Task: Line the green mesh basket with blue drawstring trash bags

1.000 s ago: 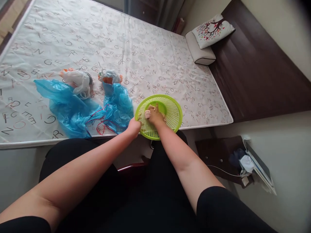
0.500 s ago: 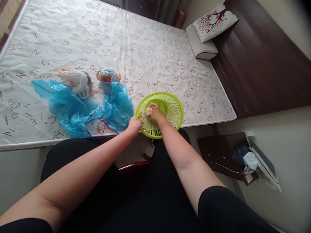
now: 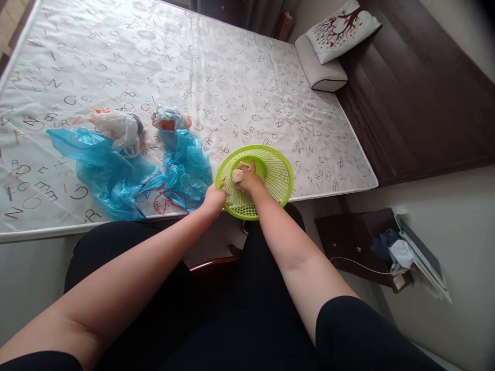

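A green plastic mesh basket (image 3: 284,178) is held tilted over my lap, at the front edge of the bed. My left hand (image 3: 215,200) grips its left rim. Inside the basket, my right hand (image 3: 250,183) presses a pale pink cloth (image 3: 237,176) against the green bottom. Part of the cloth bulges out on the left of that hand; the rest is hidden under the palm and fingers.
Crumpled blue plastic bags (image 3: 112,172) with red drawstrings lie on the lettered mattress (image 3: 240,72), left of the basket. Behind them sit white and orange plastic bags (image 3: 119,126). A pillow (image 3: 342,31) rests by the brown headboard (image 3: 417,93). A nightstand (image 3: 348,237) stands low on the right.
The view has shifted very slightly. Both hands keep their places on the basket and the cloth, with hardly any movement.
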`<state>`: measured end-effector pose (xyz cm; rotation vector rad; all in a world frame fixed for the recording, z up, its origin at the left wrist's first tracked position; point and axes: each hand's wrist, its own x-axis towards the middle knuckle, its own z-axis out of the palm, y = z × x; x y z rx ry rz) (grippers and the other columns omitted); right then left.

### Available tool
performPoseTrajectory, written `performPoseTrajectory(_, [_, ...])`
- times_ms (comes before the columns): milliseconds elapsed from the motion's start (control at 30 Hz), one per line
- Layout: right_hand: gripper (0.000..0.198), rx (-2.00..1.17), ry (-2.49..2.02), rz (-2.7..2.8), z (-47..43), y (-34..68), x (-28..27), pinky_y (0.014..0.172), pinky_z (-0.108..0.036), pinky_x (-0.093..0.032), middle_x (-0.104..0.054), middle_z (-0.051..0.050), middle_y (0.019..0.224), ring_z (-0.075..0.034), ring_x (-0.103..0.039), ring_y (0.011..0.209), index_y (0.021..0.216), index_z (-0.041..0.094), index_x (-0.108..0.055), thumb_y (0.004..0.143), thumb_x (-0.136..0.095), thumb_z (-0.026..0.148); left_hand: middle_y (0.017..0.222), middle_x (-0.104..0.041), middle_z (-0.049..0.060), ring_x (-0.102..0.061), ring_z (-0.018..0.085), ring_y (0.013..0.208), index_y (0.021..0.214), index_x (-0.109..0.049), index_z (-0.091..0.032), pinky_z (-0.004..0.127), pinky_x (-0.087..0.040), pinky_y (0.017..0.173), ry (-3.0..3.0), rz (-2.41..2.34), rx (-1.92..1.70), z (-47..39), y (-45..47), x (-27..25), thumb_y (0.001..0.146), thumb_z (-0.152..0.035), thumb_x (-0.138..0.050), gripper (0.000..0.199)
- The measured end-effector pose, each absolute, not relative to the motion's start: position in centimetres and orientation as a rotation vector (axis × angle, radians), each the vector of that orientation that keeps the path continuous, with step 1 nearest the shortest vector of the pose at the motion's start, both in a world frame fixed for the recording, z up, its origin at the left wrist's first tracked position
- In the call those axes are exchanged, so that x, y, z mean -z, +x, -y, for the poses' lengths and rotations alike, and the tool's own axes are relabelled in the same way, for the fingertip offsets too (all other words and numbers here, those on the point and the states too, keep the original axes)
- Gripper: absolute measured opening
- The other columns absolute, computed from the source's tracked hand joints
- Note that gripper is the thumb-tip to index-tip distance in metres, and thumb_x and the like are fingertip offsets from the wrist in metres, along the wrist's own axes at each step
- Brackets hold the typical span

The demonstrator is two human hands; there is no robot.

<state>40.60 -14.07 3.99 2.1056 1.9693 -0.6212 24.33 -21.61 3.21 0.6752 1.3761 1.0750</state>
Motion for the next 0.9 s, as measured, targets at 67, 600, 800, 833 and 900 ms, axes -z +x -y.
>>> performPoseTrajectory(67, [0.086, 0.639, 2.115, -1.973, 14.0, 40.7, -3.9, 0.112, -0.056, -0.055, 0.01, -0.013, 0.187, -0.044, -0.067, 0.137, 0.166, 0.029, -0.043, 0.087, -0.071, 0.048, 0.108, -0.078, 0.011, -0.072, 0.032, 0.115, 0.102, -0.075, -0.014, 0.048, -0.057, 0.109, 0.694, -1.396, -1.051, 21.6, 24.4, -3.5, 0.067, 0.007, -0.054, 0.046])
performPoseTrajectory(600, [0.09, 0.679, 2.156, -1.945, 13.7, 40.9, -3.2, 0.111, -0.053, -0.056, 0.001, -0.01, 0.187, -0.041, -0.067, 0.135, 0.168, 0.029, -0.041, 0.087, -0.073, 0.051, 0.11, -0.079, 0.011, -0.072, 0.032, 0.112, 0.109, -0.076, -0.013, 0.045, -0.057, 0.107, 0.836, -1.451, -1.017, 20.9, 24.2, -4.0, 0.071, 0.01, -0.055, 0.049])
performPoseTrajectory(800, [0.078, 0.571, 2.34, -1.929, 14.4, 40.1, -3.9, 0.104, -0.05, -0.058, -0.043, -0.02, 0.163, -0.037, -0.07, 0.122, 0.166, 0.028, -0.04, 0.094, -0.067, 0.043, 0.117, -0.077, 0.013, -0.073, 0.028, 0.109, 0.121, -0.072, -0.013, 0.045, -0.057, 0.108, 0.64, -1.365, -1.077, 20.8, 24.5, -2.7, 0.079, 0.005, -0.055, 0.048])
performPoseTrajectory(833, [0.077, 0.553, 2.465, -1.89, 14.4, 40.0, -4.1, 0.103, -0.048, -0.059, -0.044, -0.021, 0.162, -0.036, -0.07, 0.121, 0.168, 0.027, -0.036, 0.098, -0.062, 0.045, 0.118, -0.077, 0.013, -0.073, 0.027, 0.106, 0.124, -0.07, -0.013, 0.045, -0.059, 0.105, 0.591, -1.331, -1.08, 20.9, 24.7, -2.6, 0.08, 0.004, -0.055, 0.049])
performPoseTrajectory(900, [0.073, 0.472, 2.716, -1.749, 14.4, 39.7, -4.2, 0.099, -0.043, -0.061, -0.041, -0.025, 0.163, -0.033, -0.069, 0.124, 0.172, 0.021, -0.027, 0.106, -0.045, 0.048, 0.119, -0.077, 0.014, -0.074, 0.026, 0.102, 0.125, -0.071, -0.013, 0.046, -0.061, 0.103, 0.549, -1.285, -1.076, 21.0, 25.1, -2.5, 0.081, 0.002, -0.056, 0.049])
